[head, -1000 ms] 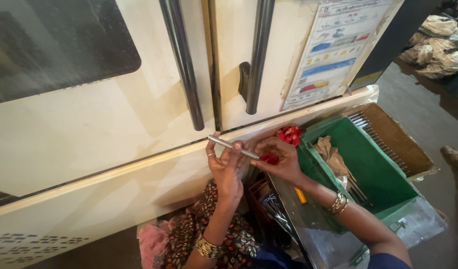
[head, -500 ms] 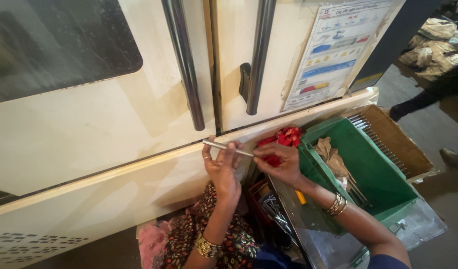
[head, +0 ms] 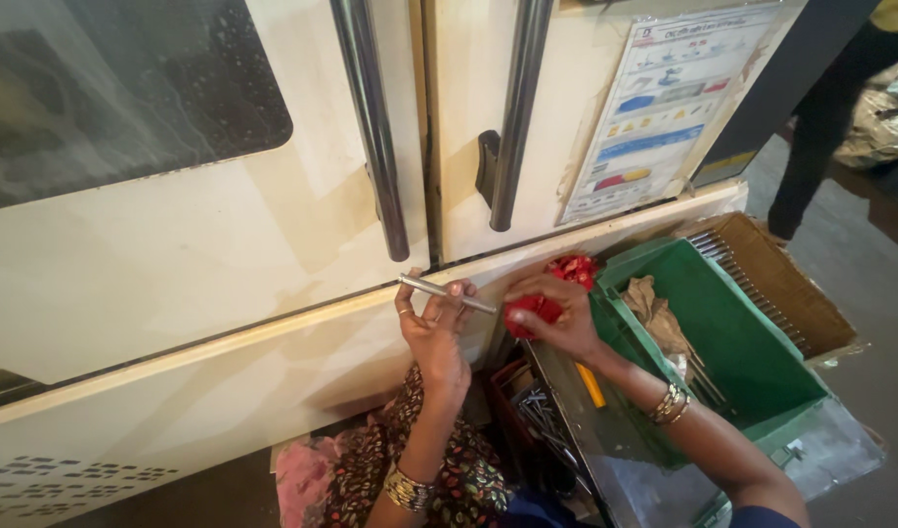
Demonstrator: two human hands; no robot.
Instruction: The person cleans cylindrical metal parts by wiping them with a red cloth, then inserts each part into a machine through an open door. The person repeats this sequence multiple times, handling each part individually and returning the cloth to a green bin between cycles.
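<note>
Your left hand (head: 437, 328) is raised with the palm toward you, its fingertips pinching a thin metal rod (head: 447, 292) near the rod's middle. The rod's long axis runs nearly level, tilted slightly down to the right: its left end points at the cream machine door (head: 224, 254), its right end points at your right hand (head: 556, 315). Your right hand is closed around a red handle (head: 529, 311), which meets the rod's right end. The rod sits just in front of the door's lower ledge (head: 302, 328), below the two dark vertical door bars (head: 375, 127).

To the right of your right hand stands a green bin (head: 752, 362) holding crumpled brown paper (head: 656, 311), with a cardboard box (head: 776, 279) behind it. Beneath your right forearm lies a grey metal tray (head: 615, 460) carrying a yellow-handled tool (head: 591, 384). Gold bangles (head: 670, 404) circle your right wrist. Another person's dark-clothed leg (head: 815, 127) stands at upper right.
</note>
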